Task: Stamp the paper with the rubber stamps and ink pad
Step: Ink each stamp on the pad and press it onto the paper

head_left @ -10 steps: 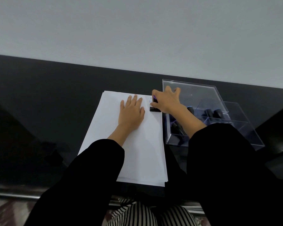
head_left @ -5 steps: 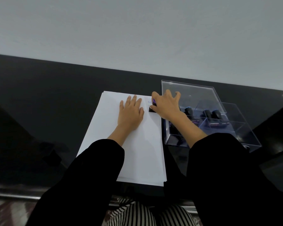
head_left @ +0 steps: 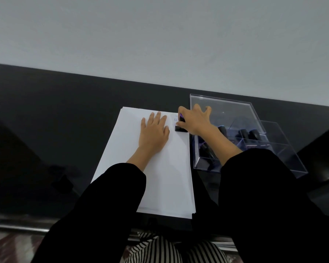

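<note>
We press L hand point(head_left: 153, 133), fingers straight, flat on paper point(head_left: 169, 179); R hand point(head_left: 195, 121) grips stamp point(head_left: 180, 128) at paper's 1 o'clock corner.

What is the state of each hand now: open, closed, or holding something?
Left hand: open, flat on the paper.
Right hand: closed on a black rubber stamp, its base on the paper.

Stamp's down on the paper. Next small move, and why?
Probably lift the stamp straight up. The right hand grips it against the paper near its far right corner, just below a blue print, and the left hand lies flat on the paper, so it shouldn't drag.
</note>
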